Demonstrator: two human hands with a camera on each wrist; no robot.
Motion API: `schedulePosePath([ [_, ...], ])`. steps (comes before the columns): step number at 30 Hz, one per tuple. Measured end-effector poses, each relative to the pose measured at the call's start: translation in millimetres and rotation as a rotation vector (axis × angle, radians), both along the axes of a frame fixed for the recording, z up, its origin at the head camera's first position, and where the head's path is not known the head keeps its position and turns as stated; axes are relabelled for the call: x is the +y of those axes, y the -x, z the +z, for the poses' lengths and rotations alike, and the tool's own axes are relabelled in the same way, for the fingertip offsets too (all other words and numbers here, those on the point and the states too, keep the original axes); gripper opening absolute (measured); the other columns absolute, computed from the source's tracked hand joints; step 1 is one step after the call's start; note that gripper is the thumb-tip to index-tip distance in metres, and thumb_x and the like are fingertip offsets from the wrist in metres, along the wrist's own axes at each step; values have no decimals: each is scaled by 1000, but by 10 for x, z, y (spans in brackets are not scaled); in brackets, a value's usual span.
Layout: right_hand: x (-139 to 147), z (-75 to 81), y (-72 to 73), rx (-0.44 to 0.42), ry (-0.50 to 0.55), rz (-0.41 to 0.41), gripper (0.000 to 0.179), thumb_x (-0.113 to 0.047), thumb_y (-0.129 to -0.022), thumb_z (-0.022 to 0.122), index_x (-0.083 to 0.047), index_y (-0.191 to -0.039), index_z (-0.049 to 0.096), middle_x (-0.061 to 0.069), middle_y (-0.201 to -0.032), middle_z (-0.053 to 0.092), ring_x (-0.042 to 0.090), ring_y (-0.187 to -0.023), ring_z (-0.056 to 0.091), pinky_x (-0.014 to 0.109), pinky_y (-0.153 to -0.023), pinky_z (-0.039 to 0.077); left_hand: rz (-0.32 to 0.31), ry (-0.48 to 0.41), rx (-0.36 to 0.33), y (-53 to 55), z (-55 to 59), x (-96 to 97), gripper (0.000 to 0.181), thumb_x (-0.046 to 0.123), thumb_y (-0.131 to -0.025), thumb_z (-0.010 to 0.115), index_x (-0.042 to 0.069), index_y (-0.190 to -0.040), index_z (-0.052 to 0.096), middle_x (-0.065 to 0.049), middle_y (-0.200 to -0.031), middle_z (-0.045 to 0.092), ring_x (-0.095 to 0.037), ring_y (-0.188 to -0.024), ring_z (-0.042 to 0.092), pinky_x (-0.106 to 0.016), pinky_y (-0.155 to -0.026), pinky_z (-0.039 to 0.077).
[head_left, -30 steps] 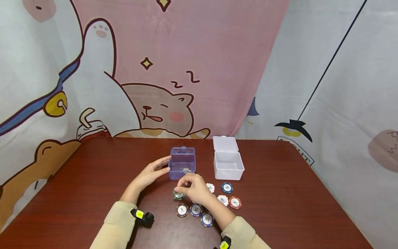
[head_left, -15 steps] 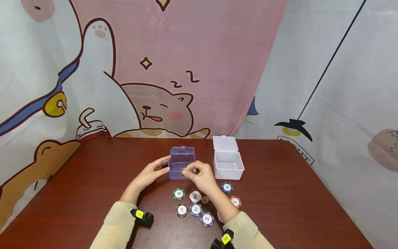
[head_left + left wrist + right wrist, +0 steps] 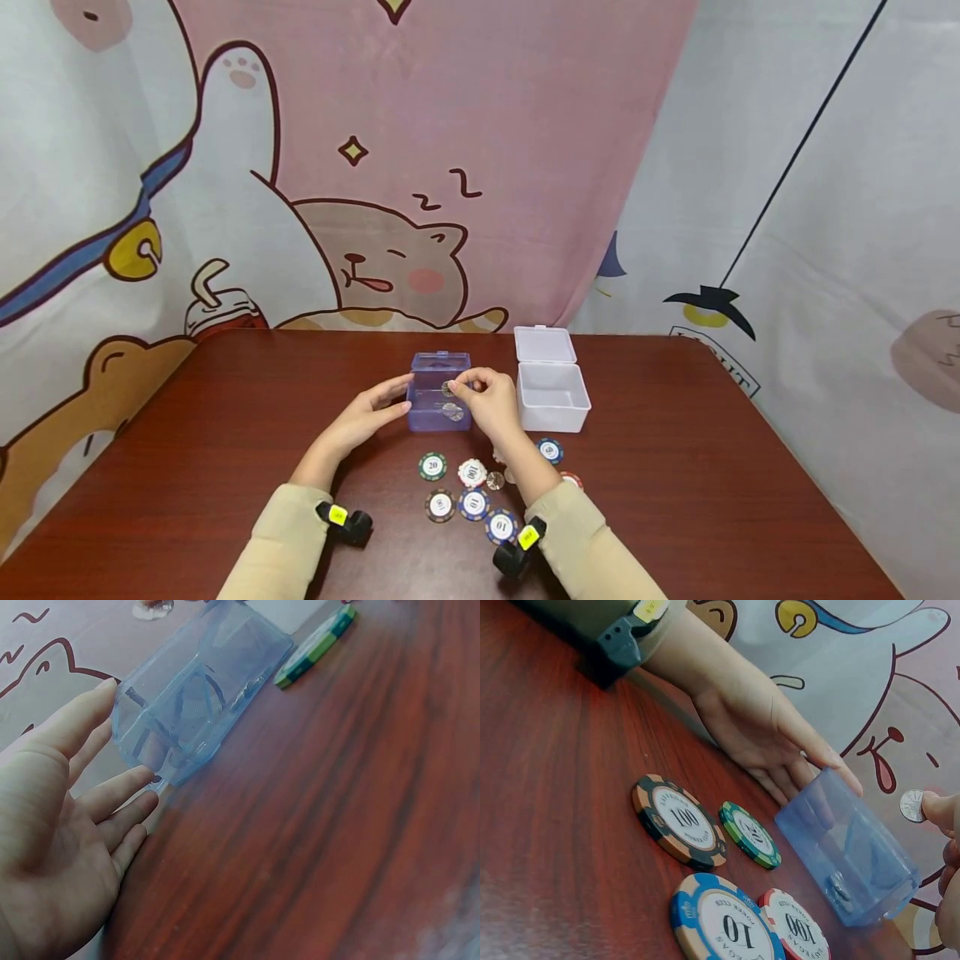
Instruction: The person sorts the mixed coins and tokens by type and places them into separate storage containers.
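A silver coin [image 3: 912, 805] is pinched between the thumb and fingers of my right hand [image 3: 491, 408], above the translucent blue box [image 3: 422, 419], whose lid stands open at the back. Some coins [image 3: 452, 412] show through the box's front wall. My left hand [image 3: 367, 421] touches the left side of the box with its thumb and fingertips, the fingers fairly straight. In front of the box lie a green 20 poker chip [image 3: 432, 467], a white-and-red 100 chip [image 3: 472, 473] and a loose coin [image 3: 495, 481]. My right forearm partly hides other pieces.
An open white box [image 3: 553, 417] stands to the right. Nearer me are a black 100 chip [image 3: 440, 506] and two blue 10 chips [image 3: 474, 504]. A blue chip [image 3: 550, 451] and a partly hidden red chip [image 3: 572, 481] lie right of my forearm. A curtain hangs behind the table.
My right hand has lifted from the chips, moved forward to the blue box and risen over it with a coin. My left hand has stayed at the box's side.
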State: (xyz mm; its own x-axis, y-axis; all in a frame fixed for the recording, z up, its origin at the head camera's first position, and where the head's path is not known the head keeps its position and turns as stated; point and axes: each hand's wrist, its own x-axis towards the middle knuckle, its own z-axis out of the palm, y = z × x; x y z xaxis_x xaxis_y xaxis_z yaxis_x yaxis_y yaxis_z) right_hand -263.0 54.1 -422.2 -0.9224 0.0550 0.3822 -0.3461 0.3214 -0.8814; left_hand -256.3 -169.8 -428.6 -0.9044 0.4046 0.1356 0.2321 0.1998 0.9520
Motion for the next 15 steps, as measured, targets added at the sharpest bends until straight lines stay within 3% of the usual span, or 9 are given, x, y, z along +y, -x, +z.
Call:
schedulePosePath([
  [15, -21, -110, 228, -67, -34, -38, 13, -14, -77, 81, -6, -70, 72, -5, -55, 35, 9, -54, 33, 25, -50, 27, 8, 13, -23, 12, -4, -4, 55, 7, -94, 59, -4, -143, 38, -29, -140, 41, -43, -131, 36, -57, -103, 29],
])
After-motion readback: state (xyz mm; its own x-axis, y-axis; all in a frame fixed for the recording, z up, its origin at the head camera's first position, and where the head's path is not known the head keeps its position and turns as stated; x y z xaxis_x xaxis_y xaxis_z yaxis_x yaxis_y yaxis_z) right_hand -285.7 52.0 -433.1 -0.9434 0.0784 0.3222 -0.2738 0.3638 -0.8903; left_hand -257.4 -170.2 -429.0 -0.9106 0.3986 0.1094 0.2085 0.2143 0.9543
